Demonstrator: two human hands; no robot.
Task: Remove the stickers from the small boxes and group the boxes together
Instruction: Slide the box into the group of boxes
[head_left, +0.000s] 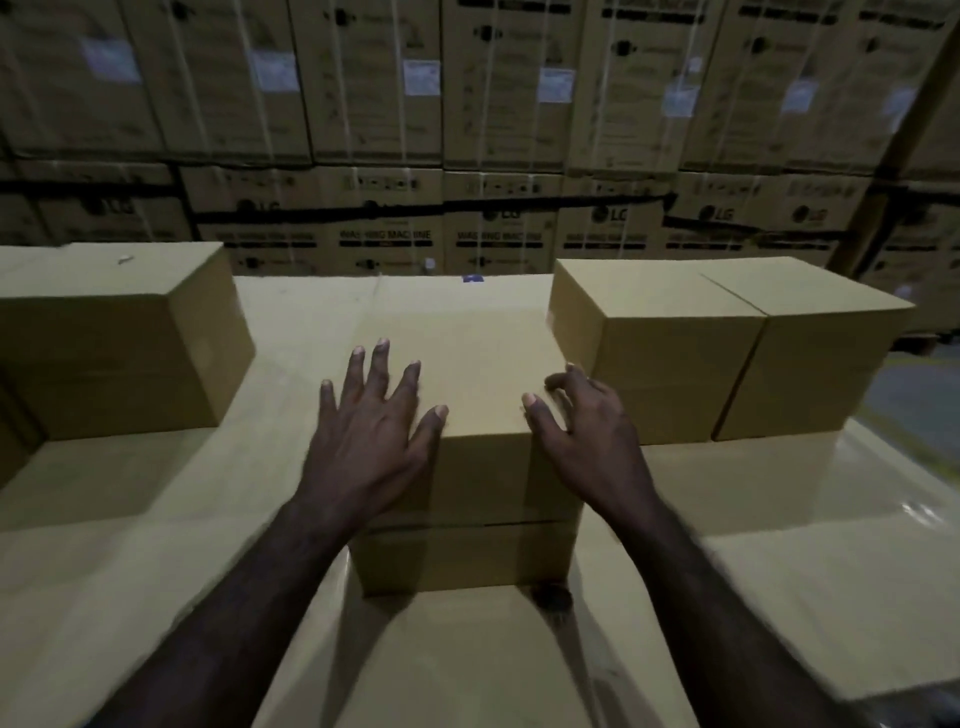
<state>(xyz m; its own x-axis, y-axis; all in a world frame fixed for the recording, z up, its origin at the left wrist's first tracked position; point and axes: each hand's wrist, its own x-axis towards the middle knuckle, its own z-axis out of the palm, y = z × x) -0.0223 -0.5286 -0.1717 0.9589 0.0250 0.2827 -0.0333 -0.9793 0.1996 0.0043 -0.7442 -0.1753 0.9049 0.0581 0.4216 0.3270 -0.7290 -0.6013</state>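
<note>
head view: both hands on the middle box.
left hand (371, 431) lies spread flat on the middle box (467, 364); right hand (576, 421) curls loosely at its right edge. beyond them, stacked cartons (498, 223) read "lg", "washing machine".

Two bare hands lie on the middle box (467, 374). The left hand (371, 421) rests flat with spread fingers on its near left edge. The right hand (576, 415) touches its near right corner, fingers slightly bent. A left box (111, 338) stands well apart; two right boxes (727, 343) stand side by side, just beside the middle one. Big cartons (467, 104) fill the far wall.
</note>
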